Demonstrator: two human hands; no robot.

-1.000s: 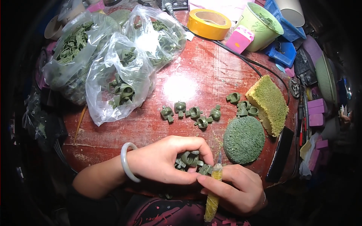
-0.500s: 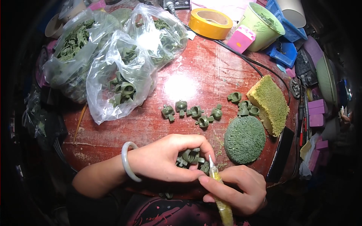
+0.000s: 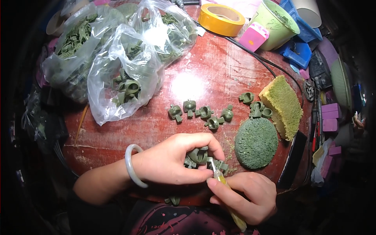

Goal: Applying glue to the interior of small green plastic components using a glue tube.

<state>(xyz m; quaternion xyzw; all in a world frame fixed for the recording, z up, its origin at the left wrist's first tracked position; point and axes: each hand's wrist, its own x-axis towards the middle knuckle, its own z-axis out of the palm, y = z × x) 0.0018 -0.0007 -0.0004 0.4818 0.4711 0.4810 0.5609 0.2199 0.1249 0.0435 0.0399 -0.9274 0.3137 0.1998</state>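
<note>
My left hand (image 3: 172,160), with a pale bangle (image 3: 131,166) at the wrist, curls around a few small dark green wax ring pieces (image 3: 200,155). Its thumb and fingers are closed on them, and part of the pieces is hidden. Pinched in my right hand (image 3: 252,196) is a slim carving tool (image 3: 232,213) with a yellowish, film-wrapped handle. The tool's thin pale tip points up to the left and lies against the green pieces by my left fingers; whether it cuts in cannot be made out. More green ring pieces (image 3: 212,123) lie beyond my hands.
Clear plastic bags (image 3: 121,94) of green pieces stand at the far left. To the right are a round green sponge (image 3: 256,143) and a yellow-green sponge block (image 3: 282,107). A tape roll (image 3: 221,19), a green cup (image 3: 272,25) and a black cable (image 3: 256,56) are farther back.
The tool's tip has moved left and down from beside my left index fingertip onto the green pieces. My left fingers have opened slightly around them. The whole view has shifted a little.
</note>
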